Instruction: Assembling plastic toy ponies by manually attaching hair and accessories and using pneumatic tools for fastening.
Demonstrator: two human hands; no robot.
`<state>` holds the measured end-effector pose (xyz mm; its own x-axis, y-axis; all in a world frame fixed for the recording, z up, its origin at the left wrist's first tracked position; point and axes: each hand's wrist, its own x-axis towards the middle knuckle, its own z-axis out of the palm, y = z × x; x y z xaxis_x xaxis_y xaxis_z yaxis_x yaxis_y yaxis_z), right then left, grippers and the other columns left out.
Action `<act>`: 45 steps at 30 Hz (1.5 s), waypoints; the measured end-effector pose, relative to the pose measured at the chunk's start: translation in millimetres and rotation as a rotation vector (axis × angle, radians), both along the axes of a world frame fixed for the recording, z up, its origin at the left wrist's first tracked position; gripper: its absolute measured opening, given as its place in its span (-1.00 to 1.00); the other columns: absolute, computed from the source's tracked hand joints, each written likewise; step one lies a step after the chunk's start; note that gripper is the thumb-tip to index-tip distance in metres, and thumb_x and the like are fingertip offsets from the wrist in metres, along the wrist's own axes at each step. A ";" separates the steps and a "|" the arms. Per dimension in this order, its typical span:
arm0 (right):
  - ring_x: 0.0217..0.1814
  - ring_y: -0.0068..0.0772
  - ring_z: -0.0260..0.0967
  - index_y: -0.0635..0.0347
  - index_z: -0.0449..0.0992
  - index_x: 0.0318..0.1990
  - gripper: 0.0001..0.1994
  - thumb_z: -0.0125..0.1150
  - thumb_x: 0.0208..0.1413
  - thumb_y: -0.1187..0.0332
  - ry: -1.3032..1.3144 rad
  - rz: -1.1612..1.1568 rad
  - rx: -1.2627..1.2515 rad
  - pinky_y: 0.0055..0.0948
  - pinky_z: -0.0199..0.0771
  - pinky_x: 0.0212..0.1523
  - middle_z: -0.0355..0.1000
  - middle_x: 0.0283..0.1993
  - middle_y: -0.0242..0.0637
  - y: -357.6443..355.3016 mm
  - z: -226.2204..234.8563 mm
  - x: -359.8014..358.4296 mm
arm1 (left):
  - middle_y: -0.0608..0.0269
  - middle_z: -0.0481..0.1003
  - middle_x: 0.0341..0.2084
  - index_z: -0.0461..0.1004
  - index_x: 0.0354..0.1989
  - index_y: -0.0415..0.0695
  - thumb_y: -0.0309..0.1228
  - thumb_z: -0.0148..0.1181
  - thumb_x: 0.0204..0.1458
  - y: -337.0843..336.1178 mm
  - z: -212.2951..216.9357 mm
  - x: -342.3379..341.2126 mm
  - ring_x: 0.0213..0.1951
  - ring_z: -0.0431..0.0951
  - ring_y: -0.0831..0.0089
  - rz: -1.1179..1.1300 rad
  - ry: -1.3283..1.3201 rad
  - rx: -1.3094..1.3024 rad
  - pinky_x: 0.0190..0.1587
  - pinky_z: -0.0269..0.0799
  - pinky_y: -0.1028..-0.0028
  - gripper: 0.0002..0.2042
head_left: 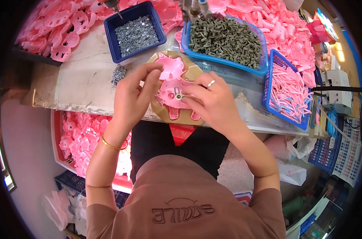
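Note:
A pink toy body shell (pixel 169 92) lies hollow side up on a tan holding plate (pixel 161 110) at the table's front edge; its upper part (pixel 171 67) is a rounded head shape with small ears. My right hand (pixel 214 99) reaches over its right side, thumb and forefinger closed around a small olive ring-ended piece (pixel 178 96) at the middle of the shell. Over the left side of the plate hovers my left hand (pixel 137 89), thumb and forefinger brought together near the head part. Whatever those left fingertips hold is too small to make out.
Behind the plate stand a dark blue bin (pixel 109 38) of screws and a blue-rimmed tub (pixel 264 67) of olive clips. A blue basket (pixel 268 89) holds thin pink parts. Loose screws (pixel 118 74) lie left. Pink shells (pixel 65 32) heap behind; a red crate (pixel 56 139) sits below. A driver tip hangs above.

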<state>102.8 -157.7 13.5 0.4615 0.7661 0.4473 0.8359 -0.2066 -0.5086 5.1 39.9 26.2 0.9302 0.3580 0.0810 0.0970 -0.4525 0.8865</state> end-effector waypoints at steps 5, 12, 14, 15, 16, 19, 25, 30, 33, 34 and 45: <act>-0.19 -0.25 0.35 0.12 0.60 -0.33 -0.85 0.39 -0.08 0.36 -0.001 -0.046 -0.068 -0.27 0.29 -0.19 0.36 -0.32 -0.35 17.9 -12.9 -6.7 | 0.27 0.62 -0.22 0.57 -0.07 -0.18 -0.39 0.09 0.28 2.9 -12.1 -13.6 -0.24 0.56 0.52 0.015 -0.062 0.244 -0.32 0.40 0.56 -0.81; -0.12 -0.25 0.34 0.16 0.58 -0.38 -0.87 0.37 -0.09 0.38 -0.044 0.007 -0.157 -0.28 0.23 -0.18 0.37 -0.29 -0.34 19.3 -7.6 -4.5 | 0.16 0.60 -0.17 0.57 -0.17 -0.20 -0.57 0.21 0.08 2.0 -17.6 -15.9 -0.07 0.55 0.17 -0.156 -0.236 0.458 -0.05 0.46 0.29 -0.85; -0.12 -0.24 0.35 0.16 0.58 -0.38 -0.87 0.37 -0.10 0.38 -0.034 0.017 -0.172 -0.28 0.23 -0.17 0.38 -0.28 -0.34 20.9 -9.5 0.5 | 0.15 0.60 -0.16 0.57 -0.18 -0.21 -0.57 0.22 0.06 0.5 -18.5 -15.6 -0.06 0.54 0.13 -0.201 -0.257 0.467 0.00 0.45 0.26 -0.85; -0.12 -0.24 0.35 0.17 0.57 -0.39 -0.87 0.37 -0.10 0.39 -0.026 0.028 -0.185 -0.28 0.24 -0.16 0.38 -0.27 -0.34 21.3 -10.3 2.1 | 0.15 0.60 -0.15 0.57 -0.19 -0.21 -0.57 0.22 0.06 -0.4 -19.0 -15.6 -0.05 0.54 0.13 -0.203 -0.259 0.480 0.01 0.45 0.25 -0.85; -0.12 -0.24 0.35 0.17 0.57 -0.39 -0.87 0.37 -0.10 0.39 -0.025 0.027 -0.185 -0.28 0.24 -0.16 0.38 -0.27 -0.34 20.9 -10.7 2.2 | 0.15 0.60 -0.15 0.57 -0.20 -0.20 -0.57 0.23 0.05 -1.1 -19.4 -15.6 -0.04 0.54 0.13 -0.205 -0.260 0.494 0.03 0.45 0.25 -0.86; -0.12 -0.25 0.35 0.17 0.58 -0.38 -0.87 0.38 -0.11 0.39 -0.005 0.102 -0.158 -0.27 0.25 -0.13 0.40 -0.25 -0.34 20.3 -11.7 2.3 | 0.15 0.60 -0.14 0.57 -0.20 -0.20 -0.57 0.23 0.05 0.0 -21.4 -14.5 -0.02 0.54 0.12 -0.200 -0.271 0.508 0.03 0.45 0.24 -0.86; -0.13 -0.29 0.36 0.15 0.57 -0.39 -0.87 0.38 -0.11 0.37 -0.044 -0.001 -0.177 -0.27 0.23 -0.11 0.40 -0.26 -0.36 23.2 -13.6 -3.9 | 0.14 0.60 -0.13 0.58 -0.20 -0.20 -0.56 0.23 0.05 0.4 -22.0 -15.3 -0.01 0.53 0.12 -0.204 -0.255 0.517 0.04 0.45 0.25 -0.86; -0.13 -0.35 0.36 0.15 0.57 -0.40 -0.88 0.35 -0.13 0.40 -0.211 -0.014 -0.275 -0.27 0.19 -0.10 0.42 -0.26 -0.40 23.3 -6.0 -7.3 | 0.18 0.58 -0.08 0.58 -0.19 -0.18 -0.53 0.26 0.04 0.0 -20.4 -17.5 0.03 0.50 0.13 -0.249 -0.246 0.573 0.07 0.45 0.23 -0.84; -0.10 -0.35 0.36 0.15 0.56 -0.41 -0.88 0.35 -0.16 0.40 -0.183 0.028 -0.276 -0.26 0.19 -0.10 0.43 -0.27 -0.37 25.6 -9.3 0.2 | 0.21 0.53 -0.01 0.56 -0.16 -0.14 -0.44 0.29 0.00 -4.3 -20.9 -21.3 0.10 0.45 0.14 -0.323 -0.220 0.689 0.14 0.40 0.20 -0.78; -0.10 -0.35 0.36 0.15 0.56 -0.41 -0.88 0.35 -0.16 0.40 -0.184 0.026 -0.275 -0.26 0.19 -0.10 0.43 -0.27 -0.37 25.9 -7.8 1.3 | 0.22 0.50 0.00 0.54 -0.15 -0.12 -0.37 0.31 -0.02 -6.2 -21.7 -22.0 0.13 0.42 0.15 -0.350 -0.203 0.768 0.18 0.36 0.18 -0.75; 0.01 -0.32 0.37 0.14 0.57 -0.32 -0.81 0.34 -0.17 0.40 -0.241 0.039 -0.343 -0.24 0.23 -0.04 0.48 -0.16 -0.33 22.9 -5.9 -1.1 | 0.18 0.46 0.03 0.51 -0.11 -0.14 -0.37 0.28 0.00 -22.2 -29.2 -28.2 0.19 0.37 0.12 -0.269 -0.128 0.799 0.27 0.27 0.12 -0.73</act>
<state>101.7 -134.8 7.6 0.3424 0.9044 0.2547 0.9331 -0.2957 -0.2046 -23.0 17.7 -3.0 0.9419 -0.0831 0.3254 -0.1825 -0.9400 0.2884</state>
